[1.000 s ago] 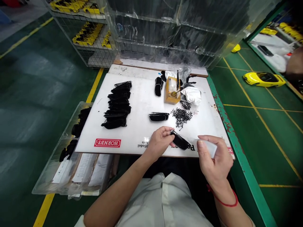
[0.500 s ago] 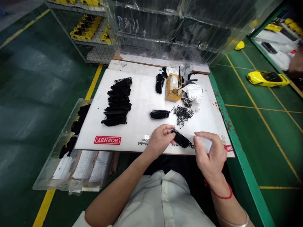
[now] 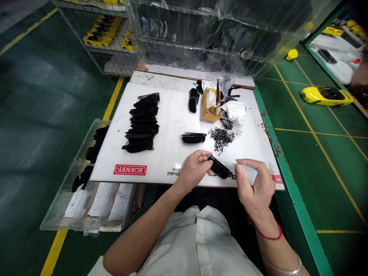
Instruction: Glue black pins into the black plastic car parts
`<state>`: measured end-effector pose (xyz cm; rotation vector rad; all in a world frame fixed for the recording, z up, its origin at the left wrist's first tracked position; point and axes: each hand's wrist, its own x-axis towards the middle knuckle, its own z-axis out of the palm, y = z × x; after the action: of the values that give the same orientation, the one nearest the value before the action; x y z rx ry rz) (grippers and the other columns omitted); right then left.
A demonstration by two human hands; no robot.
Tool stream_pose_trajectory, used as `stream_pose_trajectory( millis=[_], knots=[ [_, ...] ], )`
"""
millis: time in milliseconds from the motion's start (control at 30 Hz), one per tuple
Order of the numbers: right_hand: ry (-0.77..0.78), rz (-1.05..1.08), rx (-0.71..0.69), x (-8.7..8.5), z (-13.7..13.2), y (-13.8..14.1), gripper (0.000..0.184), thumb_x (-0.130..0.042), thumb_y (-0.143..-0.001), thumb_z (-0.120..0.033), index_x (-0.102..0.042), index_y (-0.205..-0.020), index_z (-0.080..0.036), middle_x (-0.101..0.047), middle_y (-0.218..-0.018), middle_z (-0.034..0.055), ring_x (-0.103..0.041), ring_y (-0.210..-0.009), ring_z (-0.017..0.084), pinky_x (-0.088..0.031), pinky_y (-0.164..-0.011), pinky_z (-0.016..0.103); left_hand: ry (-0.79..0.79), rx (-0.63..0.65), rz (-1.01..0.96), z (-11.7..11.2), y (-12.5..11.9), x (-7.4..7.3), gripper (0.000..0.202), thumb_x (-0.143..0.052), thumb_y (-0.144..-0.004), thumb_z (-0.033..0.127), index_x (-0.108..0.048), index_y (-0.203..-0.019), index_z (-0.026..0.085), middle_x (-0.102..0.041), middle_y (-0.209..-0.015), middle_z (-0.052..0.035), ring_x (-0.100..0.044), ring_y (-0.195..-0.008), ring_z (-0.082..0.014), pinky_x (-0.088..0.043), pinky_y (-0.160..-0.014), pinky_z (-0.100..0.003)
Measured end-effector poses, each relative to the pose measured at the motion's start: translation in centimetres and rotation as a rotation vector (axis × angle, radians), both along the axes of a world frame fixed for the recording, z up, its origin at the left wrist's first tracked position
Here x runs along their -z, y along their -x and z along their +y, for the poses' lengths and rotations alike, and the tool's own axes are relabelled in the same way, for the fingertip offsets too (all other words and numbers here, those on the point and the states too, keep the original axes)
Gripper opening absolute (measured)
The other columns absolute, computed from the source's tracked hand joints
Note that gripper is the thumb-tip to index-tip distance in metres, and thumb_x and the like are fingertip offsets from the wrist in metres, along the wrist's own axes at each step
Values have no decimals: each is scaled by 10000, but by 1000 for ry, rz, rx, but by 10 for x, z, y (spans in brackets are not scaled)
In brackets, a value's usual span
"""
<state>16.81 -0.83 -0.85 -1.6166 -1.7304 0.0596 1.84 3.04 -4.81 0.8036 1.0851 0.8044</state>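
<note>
Head view. Left hand (image 3: 193, 168): curls shut, pinches one end of a black shell part (image 3: 220, 168) just above the near edge of the worktop (image 3: 172, 153). Right hand (image 3: 254, 188): closes around a small white piece (image 3: 250, 173), thumb on top, close beside the part's other end; contact between the two unclear. Beyond, on the worktop: one loose black part (image 3: 193, 138), black screws (image 3: 221, 137) scattered beside it, a yellow box (image 3: 209, 105), a white cloth (image 3: 236, 110). Further left: a row of black parts (image 3: 142, 124); off the edge, a clear tray (image 3: 86, 191).
</note>
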Motion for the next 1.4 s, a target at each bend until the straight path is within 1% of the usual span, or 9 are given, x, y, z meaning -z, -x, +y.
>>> stream_pose_trajectory(
  millis=[300, 433, 667, 867, 1000, 1267, 1400],
  knots=[
    [16, -7, 6, -1, -1, -1, 182, -525, -893, -359, -598, -924, -196, -645, -819, 63, -609, -704, 192, -454, -570, 307, -8, 0, 0, -1, 0, 2, 217, -562, -799, 186, -600, -1013, 176, -676, -901, -34, -611, -536, -75, -486, -621, -232],
    [14, -19, 4, 0, -1, 0, 177, -527, -891, -359, -598, -927, -201, -649, -810, 55, -609, -687, 187, -454, -565, 304, -19, -2, 0, -1, 0, 2, 219, -565, -800, 190, -602, -1015, 176, -676, -899, -34, -620, -545, -81, -487, -627, -234],
    [-2, -14, -23, 0, 0, 0, 131, -550, -887, -309, -593, -940, -197, -653, -802, 41, -597, -652, 171, -437, -561, 294, -23, 1, 19, -1, 0, 2, 220, -568, -801, 202, -601, -1017, 182, -681, -890, -30, -627, -553, -88, -491, -639, -241],
    [-2, -20, -6, 0, -1, 0, 158, -535, -892, -336, -593, -937, -197, -651, -809, 50, -601, -657, 177, -448, -554, 297, -29, -4, 3, -1, 0, 6, 224, -579, -800, 218, -607, -1019, 186, -688, -876, -32, -626, -558, -92, -497, -635, -241],
    [3, -32, 4, 0, -1, -1, 177, -526, -894, -357, -595, -928, -198, -651, -816, 58, -609, -681, 186, -461, -565, 303, -31, -2, 5, -2, 1, 6, 220, -577, -799, 220, -607, -1016, 193, -686, -893, -28, -624, -555, -87, -494, -634, -238],
    [-3, -22, -27, 0, -1, 0, 141, -545, -887, -316, -593, -946, -197, -652, -816, 48, -606, -669, 180, -451, -563, 298, -25, 6, 6, -1, 0, 3, 221, -567, -800, 211, -597, -1017, 181, -684, -918, -42, -616, -548, -82, -498, -631, -242],
    [-10, -23, -2, -2, -1, -1, 144, -543, -888, -327, -595, -928, -199, -649, -796, 42, -595, -637, 167, -438, -538, 288, -30, 4, 3, -1, 0, 5, 219, -566, -801, 213, -599, -1015, 181, -684, -899, -41, -619, -559, -88, -501, -635, -244]
  ],
)
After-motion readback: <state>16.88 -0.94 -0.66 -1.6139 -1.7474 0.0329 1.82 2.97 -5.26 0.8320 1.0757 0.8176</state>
